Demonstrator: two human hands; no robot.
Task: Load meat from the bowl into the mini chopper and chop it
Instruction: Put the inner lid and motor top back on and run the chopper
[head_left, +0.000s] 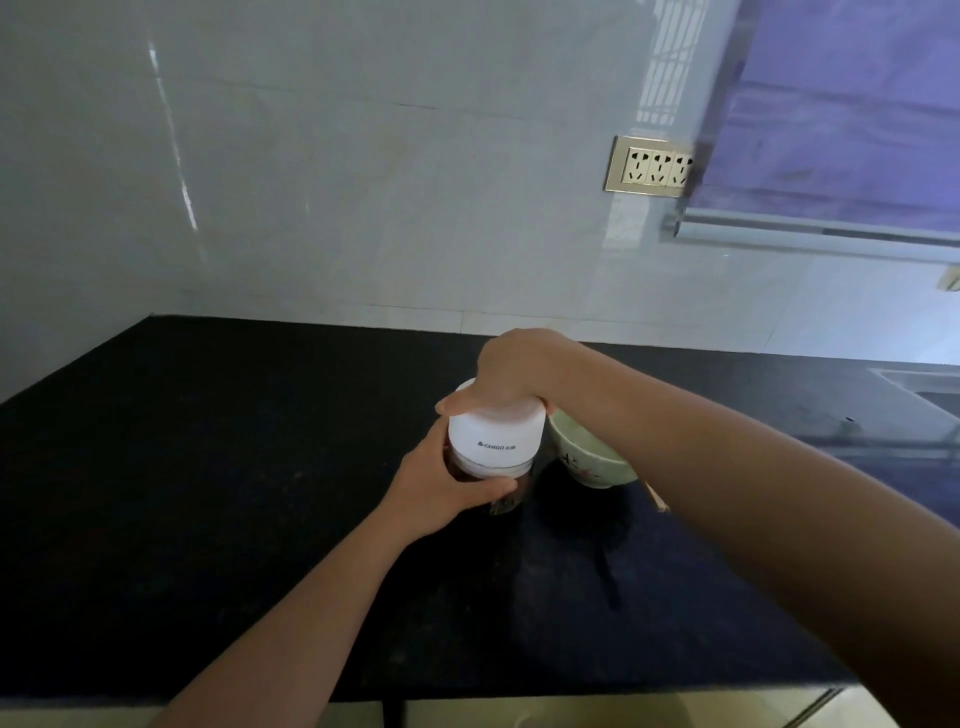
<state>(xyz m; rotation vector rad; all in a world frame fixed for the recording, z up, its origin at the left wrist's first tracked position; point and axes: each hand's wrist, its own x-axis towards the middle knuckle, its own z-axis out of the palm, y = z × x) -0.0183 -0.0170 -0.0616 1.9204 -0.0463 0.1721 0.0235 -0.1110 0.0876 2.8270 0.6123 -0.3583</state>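
The mini chopper (493, 441) stands upright on the black counter (208, 467), a white motor cap over a clear cup with dark contents. My right hand (514, 371) lies flat on top of the white cap, fingers wrapped over its rim. My left hand (441, 488) grips the clear cup from the left side, thumb across its front. Right beside the chopper stands a pale green bowl (587, 462) with a small flower pattern; my right forearm hides most of its inside.
A thin pale stick-like tip (655, 499) pokes out under my right forearm beside the bowl. A triple wall socket (652, 167) sits on the tiled wall. A sink edge (914, 395) lies at the far right. The counter's front edge runs along the bottom.
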